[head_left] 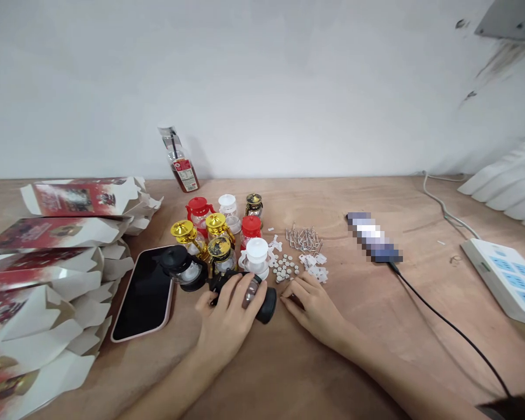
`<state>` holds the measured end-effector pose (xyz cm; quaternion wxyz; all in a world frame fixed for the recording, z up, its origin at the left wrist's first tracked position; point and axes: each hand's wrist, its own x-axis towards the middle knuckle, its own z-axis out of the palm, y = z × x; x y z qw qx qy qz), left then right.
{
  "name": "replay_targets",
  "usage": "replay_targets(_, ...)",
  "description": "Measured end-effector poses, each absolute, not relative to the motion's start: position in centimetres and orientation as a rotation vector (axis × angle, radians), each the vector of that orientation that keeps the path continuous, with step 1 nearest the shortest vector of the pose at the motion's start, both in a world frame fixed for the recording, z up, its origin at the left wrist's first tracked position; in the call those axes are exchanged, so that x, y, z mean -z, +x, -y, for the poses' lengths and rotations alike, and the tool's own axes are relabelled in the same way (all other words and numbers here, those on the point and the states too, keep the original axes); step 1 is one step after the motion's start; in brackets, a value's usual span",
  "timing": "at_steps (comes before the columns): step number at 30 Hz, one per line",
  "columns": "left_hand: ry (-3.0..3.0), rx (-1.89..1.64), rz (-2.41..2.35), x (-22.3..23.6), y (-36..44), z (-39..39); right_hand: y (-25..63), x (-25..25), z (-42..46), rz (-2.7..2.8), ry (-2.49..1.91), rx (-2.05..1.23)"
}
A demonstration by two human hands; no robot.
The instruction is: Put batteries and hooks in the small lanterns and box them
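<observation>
Within the left hand's [233,309] clasp: one black lantern [268,304], tipped sideways, base protruding right of the grip; presumably light, stiff, slick, clear globe perhaps brittle; best held by the base. Right hand [308,302], just beside: pinched narrow, contents unclear.

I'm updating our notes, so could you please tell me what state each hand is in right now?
Left hand: closed around a tilted black lantern.
Right hand: fingers curled by the small round discs; whether it holds anything cannot be told.

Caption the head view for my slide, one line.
Left hand grips a sideways black lantern; right hand is near small round discs.
</observation>
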<state>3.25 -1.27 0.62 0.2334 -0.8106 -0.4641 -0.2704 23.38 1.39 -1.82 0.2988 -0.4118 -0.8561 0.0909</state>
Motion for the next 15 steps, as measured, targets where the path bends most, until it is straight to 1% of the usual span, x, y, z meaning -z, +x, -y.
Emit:
replay_targets(3,-2.098,0.498,1.316,-1.1,3.8,1.7,23.0,2.1,-1.2,2.261,-1.028,-0.176)
replay_targets(5,-2.068,0.459,1.299,-1.3,3.9,1.9,22.8,2.1,-1.1,2.247,-1.006,-0.138)
replay_targets(8,-2.099,0.5,1.283,-1.3,3.8,1.8,22.7,2.0,-1.1,2.202,-0.961,-0.124)
replay_targets(11,-2.218,0.683,1.378,-0.9,3.3,1.4,22.7,1.6,-0.9,2.081,-0.881,-0.17)
replay_targets(15,-2.452,1.111,1.425,0.1,2.4,0.9,22.7,0.4,-0.2,1.9,-0.704,-0.189)
